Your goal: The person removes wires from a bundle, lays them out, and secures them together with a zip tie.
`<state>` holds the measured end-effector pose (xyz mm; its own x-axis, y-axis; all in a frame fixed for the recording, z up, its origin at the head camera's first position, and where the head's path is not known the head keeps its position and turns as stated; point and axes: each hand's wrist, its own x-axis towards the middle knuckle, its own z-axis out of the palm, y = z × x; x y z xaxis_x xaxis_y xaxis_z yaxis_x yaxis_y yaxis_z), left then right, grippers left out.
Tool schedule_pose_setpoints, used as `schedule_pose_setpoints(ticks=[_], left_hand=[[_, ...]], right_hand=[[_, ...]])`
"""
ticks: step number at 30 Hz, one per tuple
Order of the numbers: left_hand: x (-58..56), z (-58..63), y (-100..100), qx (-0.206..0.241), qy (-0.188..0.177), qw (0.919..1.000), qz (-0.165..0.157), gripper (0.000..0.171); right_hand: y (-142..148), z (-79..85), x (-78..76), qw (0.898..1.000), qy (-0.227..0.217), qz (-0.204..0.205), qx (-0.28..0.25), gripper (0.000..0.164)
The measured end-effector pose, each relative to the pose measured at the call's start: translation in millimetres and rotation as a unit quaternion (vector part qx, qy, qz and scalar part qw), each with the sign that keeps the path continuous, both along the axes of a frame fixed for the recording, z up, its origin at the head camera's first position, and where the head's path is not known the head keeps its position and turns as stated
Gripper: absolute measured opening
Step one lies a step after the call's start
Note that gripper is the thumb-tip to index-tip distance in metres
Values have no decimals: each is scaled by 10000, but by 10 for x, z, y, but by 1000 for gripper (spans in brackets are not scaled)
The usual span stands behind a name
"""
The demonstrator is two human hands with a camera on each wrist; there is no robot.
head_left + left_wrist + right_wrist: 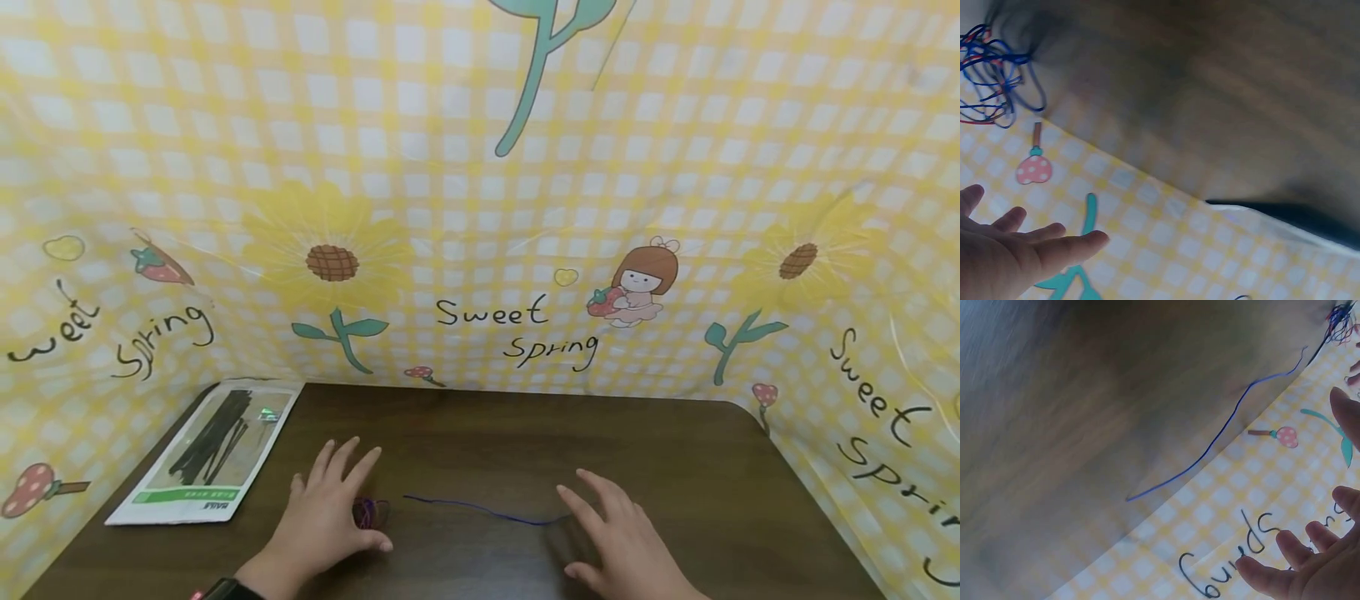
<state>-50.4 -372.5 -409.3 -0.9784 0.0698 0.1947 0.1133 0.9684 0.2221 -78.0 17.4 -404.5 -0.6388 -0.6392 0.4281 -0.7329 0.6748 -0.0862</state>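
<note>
A tangle (367,513) of thin blue and red wire-like strands lies on the dark table, partly hidden behind my left hand (318,512). That hand is held beside it, fingers spread and thumb apart, gripping nothing; the left wrist view shows the loose tangle (997,78) away from the fingers. One single blue strand (480,508) stretches across the table between my hands, gently bent. My right hand (630,537) is near its right end, fingers spread and holding nothing. In the right wrist view the whole strand (1210,447) shows apart from the fingers.
A flat white packet (191,498) with a green band and dark marks lies at the table's back left. Behind and on both sides of the brown wooden table (480,433) hangs a yellow checked cloth (465,217) printed with flowers and lettering.
</note>
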Motion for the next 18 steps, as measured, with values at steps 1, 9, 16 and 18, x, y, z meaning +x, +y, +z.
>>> schedule_pose_setpoints(ticks=[1, 9, 16, 18], left_hand=[[-2, -18, -23, 78, -94, 9999, 58, 123], [-16, -155, -122, 648, -752, 9949, 191, 128], [-24, -183, -126, 967, -1114, 9891, 17, 123], [-22, -186, -125, 1041, -1177, 9876, -41, 122]], right_hand=[[-5, -14, 8, 9999, 116, 78, 10, 91], [-45, -134, 61, 9986, 387, 350, 32, 89], [-84, -176, 112, 9981, 497, 369, 15, 84], [-94, -177, 120, 9980, 509, 370, 23, 84]])
